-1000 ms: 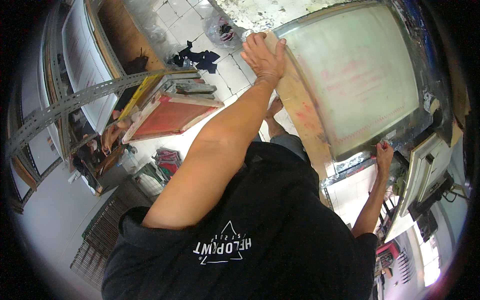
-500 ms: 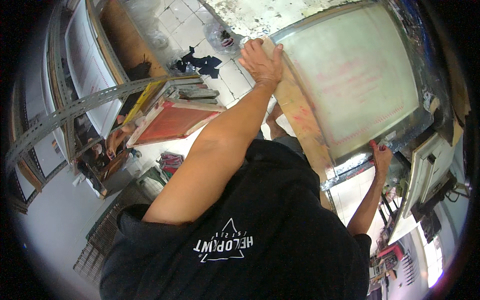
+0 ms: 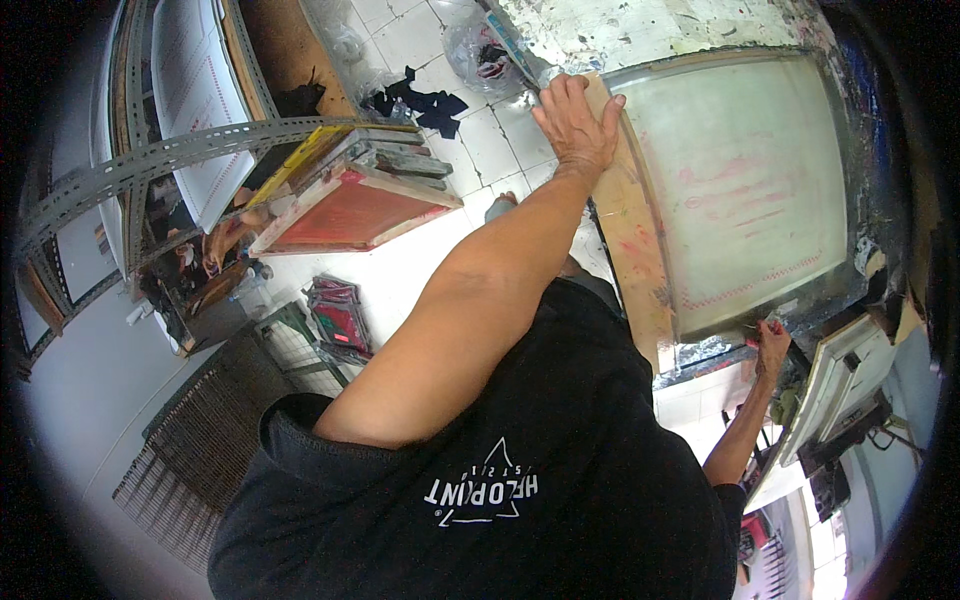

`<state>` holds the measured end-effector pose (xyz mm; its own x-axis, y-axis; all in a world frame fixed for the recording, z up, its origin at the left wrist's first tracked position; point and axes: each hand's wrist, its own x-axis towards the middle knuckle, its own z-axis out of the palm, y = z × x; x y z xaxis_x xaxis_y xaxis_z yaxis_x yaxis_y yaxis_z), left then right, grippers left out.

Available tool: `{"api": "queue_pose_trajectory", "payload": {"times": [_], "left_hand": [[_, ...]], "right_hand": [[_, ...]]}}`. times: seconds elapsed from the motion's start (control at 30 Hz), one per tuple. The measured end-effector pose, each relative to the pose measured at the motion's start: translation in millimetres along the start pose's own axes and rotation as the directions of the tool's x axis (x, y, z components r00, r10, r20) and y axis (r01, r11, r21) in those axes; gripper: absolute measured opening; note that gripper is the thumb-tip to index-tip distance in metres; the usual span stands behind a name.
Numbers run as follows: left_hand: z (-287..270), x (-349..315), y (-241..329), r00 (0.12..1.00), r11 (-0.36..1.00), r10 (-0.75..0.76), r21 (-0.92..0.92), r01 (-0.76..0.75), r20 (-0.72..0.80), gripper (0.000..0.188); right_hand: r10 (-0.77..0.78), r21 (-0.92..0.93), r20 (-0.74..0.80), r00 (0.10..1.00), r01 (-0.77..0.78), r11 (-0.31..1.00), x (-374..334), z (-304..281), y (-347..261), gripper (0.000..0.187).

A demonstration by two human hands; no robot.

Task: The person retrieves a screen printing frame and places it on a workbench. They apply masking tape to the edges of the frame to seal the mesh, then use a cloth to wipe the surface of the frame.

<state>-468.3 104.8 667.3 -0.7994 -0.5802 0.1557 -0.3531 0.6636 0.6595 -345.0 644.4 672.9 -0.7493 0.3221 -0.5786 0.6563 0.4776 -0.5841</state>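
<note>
A screen-printing frame (image 3: 630, 230) with a wooden bar along its left side lies in front of me, at the right of the head view. Its pale green mesh (image 3: 750, 190) carries faint pink marks and a dotted red line. My left hand (image 3: 580, 125) wraps over the far end of the wooden bar, fingers on the outer side and thumb on the mesh side. Down at the frame's near right edge, my right hand (image 3: 770, 348) has its fingers pinched together. A bit of red shows at those fingertips; what they hold is too small to make out.
A paint-spattered white tabletop (image 3: 640, 30) extends beyond the frame. To the left, a red-meshed screen (image 3: 360, 210) leans among stacked frames beside a perforated metal rack (image 3: 200, 150). Dark cloth (image 3: 425, 105) and plastic bags lie on the tiled floor. White framed panels (image 3: 840, 390) stand at right.
The whole view has shifted, with shelf and frame appearing farther right. My right hand has slid a little nearer along the frame's edge. My left hand keeps its place on the wooden bar.
</note>
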Motion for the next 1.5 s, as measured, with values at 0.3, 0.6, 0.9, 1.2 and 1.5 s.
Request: {"api": "queue_pose_trajectory", "payload": {"times": [0.3,0.6,0.9,1.2,1.5], "left_hand": [[2.8,-0.4,1.5,1.0,1.0,-0.016,0.007,0.016,-0.01,0.049],[7.7,-0.1,-3.3,0.995,0.994,0.066,0.088,-0.06,-0.069,0.053],[7.4,-1.6,4.4,0.999,0.968,0.031,0.247,-0.041,0.042,0.059],[8.2,-1.2,7.8,0.999,0.964,0.009,0.266,-0.018,0.033,0.065],[11.0,-0.8,5.4,0.999,0.959,0.048,0.28,-0.05,0.015,0.068]], "right_hand": [[0.051,0.217,-0.025,0.998,-0.044,0.975,-1.8,-2.9,12.9,0.01],[0.041,0.28,0.009,0.999,-0.042,0.959,-12.4,8.1,-14.4,0.008],[0.087,0.298,-0.073,0.994,-0.061,0.953,-41.6,20.9,-39.5,0.018],[0.164,-0.476,-0.459,0.873,-0.397,0.784,-77.4,59.3,-80.8,0.068],[0.188,-0.393,-0.266,0.946,-0.284,0.874,-62.5,56.4,-35.4,0.044]]}}
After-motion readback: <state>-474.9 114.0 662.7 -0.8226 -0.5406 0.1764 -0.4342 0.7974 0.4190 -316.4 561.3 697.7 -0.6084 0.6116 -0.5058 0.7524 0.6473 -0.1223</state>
